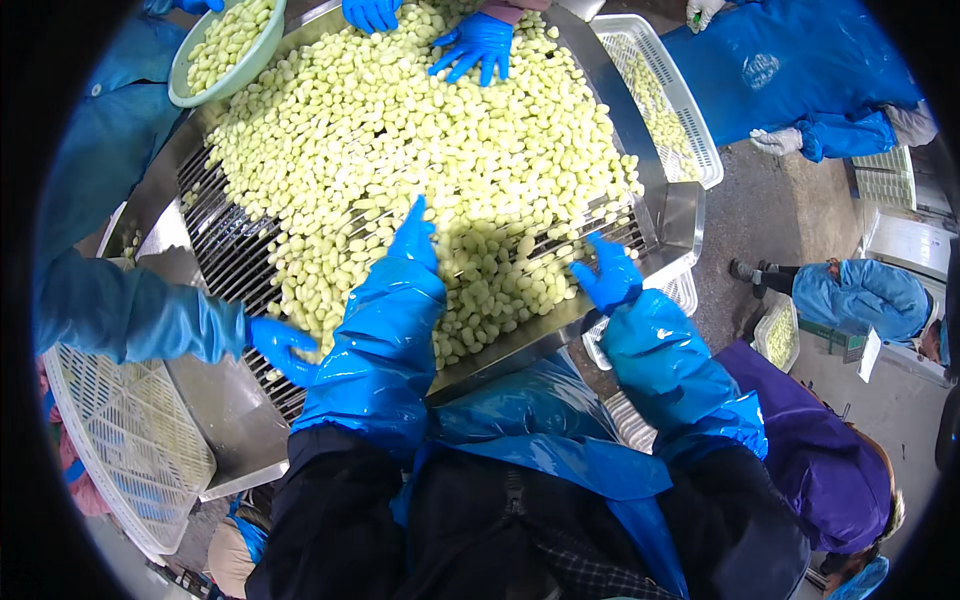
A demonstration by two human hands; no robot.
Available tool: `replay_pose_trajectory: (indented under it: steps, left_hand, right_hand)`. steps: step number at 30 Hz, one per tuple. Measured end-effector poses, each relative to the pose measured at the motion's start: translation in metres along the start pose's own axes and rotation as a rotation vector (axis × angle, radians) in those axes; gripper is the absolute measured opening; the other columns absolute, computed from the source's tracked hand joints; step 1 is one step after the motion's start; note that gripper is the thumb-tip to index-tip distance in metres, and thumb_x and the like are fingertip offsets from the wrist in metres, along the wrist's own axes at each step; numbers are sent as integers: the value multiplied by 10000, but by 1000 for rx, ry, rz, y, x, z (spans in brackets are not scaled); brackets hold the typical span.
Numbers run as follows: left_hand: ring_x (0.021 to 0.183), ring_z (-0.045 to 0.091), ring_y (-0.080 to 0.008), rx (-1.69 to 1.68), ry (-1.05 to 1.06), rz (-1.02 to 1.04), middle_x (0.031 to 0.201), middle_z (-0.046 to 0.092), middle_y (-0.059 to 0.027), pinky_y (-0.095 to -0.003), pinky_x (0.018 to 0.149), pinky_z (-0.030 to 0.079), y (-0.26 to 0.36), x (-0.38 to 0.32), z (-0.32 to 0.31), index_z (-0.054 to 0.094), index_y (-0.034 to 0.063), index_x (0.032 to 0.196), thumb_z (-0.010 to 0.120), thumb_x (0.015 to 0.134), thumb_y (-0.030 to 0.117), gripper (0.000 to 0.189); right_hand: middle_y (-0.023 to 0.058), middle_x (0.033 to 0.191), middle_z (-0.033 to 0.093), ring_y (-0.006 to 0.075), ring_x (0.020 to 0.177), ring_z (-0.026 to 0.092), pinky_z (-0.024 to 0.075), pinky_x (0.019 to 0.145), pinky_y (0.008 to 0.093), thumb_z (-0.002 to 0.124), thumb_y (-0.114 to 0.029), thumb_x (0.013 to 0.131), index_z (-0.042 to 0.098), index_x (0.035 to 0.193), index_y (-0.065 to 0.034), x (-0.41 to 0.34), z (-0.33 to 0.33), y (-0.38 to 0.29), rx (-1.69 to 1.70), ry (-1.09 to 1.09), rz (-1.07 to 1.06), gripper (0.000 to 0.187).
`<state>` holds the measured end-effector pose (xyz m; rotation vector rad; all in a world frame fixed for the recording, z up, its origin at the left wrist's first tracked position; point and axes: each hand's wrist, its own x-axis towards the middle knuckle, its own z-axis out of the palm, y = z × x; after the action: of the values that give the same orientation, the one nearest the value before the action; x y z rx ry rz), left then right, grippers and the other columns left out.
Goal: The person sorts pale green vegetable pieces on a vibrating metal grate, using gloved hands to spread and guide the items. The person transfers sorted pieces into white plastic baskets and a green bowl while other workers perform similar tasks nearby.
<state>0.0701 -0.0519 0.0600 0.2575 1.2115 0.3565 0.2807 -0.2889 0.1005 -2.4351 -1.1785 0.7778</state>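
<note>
Pale green, oval, grape-like pieces [450, 150] lie in a thick layer over a slatted metal rack [225, 232] inside a steel-rimmed sorting table. In a blue glove, my left hand [414, 236] reaches over the middle of the layer, fingers stretched forward, with pieces around it; whether the fingertips touch them is not plain. My right hand [609, 274], gloved too, is at the near right edge of the layer, thumb and fingers apart, nothing seen in its grasp. Between my arms a shaded heap of pieces lies against the near steel rim [517, 345].
Co-workers' blue-gloved hands [476, 46] work at the far side; another [285, 349] is close by my left forearm. A green bowl [274, 45] of pieces stands upper left. White crates [705, 142] flank the table, one lattice crate [127, 442] at lower left. People stand at right.
</note>
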Motion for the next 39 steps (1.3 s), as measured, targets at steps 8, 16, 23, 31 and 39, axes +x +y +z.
replay_pose_trajectory:
  steps: [8, 16, 23, 31, 39]
  left_hand:
    - [1265, 371, -421, 1571, -162, 1018, 1407, 324, -271, -455, 1031, 344, -64, -89, -45, 291, 119, 1431, 703, 784, 334, 797]
    - [1253, 409, -414, 1815, 563, 247, 1385, 364, -282, -448, 1001, 380, -66, -121, -125, 184, 18, 1446, 604, 722, 681, 1067]
    - [1039, 520, -402, 1579, 380, 358, 1254, 404, -286, -439, 895, 444, -143, -56, -27, 245, 130, 1451, 713, 748, 297, 861]
    - [1086, 515, -313, 614, -7, 279, 1178, 514, -183, -389, 897, 449, -158, -88, -3, 455, 83, 1318, 671, 809, 70, 553]
    - [1085, 539, -359, 1358, 1090, 514, 1268, 493, -185, -433, 897, 475, -44, -156, -153, 458, 131, 1322, 644, 848, 363, 559]
  right_hand:
    - [282, 1393, 314, 423, 1301, 317, 331, 1052, 487, 793, -560, 597, 234, 1450, -99, 120, -19, 112, -187, 64, -35, 1119]
    - [258, 1247, 505, 386, 1157, 499, 430, 953, 450, 769, -559, 612, 451, 1340, -108, 130, -7, 105, -241, -256, -117, 914]
    - [186, 1040, 588, 364, 980, 568, 470, 853, 433, 602, -305, 865, 557, 1192, -99, 100, 13, 10, -52, -21, -606, 389]
    - [128, 983, 598, 281, 818, 595, 482, 712, 360, 523, -139, 903, 532, 1222, -122, 156, 51, -69, -479, -638, -634, 319]
    - [88, 941, 589, 212, 771, 568, 474, 703, 321, 482, -83, 902, 533, 1215, -114, 151, 67, -54, 109, -685, -126, 318]
